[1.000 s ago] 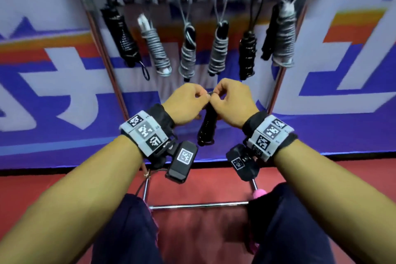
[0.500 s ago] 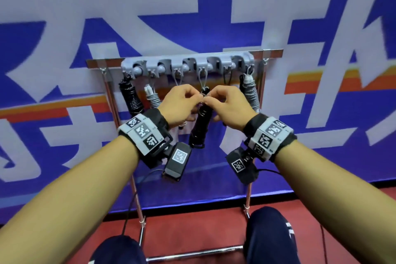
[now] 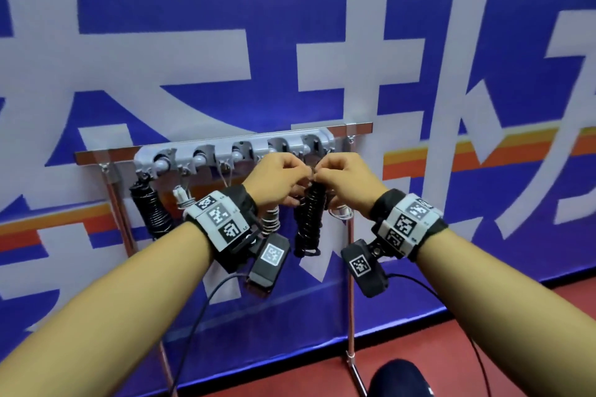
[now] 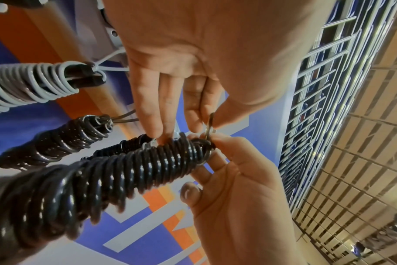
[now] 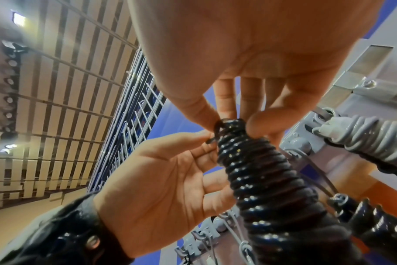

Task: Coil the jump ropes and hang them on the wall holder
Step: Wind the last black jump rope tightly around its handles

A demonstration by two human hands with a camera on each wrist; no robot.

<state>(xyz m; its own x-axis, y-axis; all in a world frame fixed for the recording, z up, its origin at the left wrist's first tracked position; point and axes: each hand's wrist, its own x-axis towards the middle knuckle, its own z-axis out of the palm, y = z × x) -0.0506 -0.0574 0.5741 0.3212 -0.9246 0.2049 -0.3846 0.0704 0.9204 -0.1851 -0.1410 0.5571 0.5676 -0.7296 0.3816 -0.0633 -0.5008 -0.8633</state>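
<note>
The left hand and right hand both pinch the top of the coiled black jump rope, which hangs lengthwise below them, the wall holder just above and behind, equally near both.

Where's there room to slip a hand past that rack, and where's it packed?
Open: the banner wall above the holder, and the stretch below the hanging coils between the left post and right post. Packed: under the holder, where coils hang side by side. The left hand and right hand hide its right-hand hooks.
</note>
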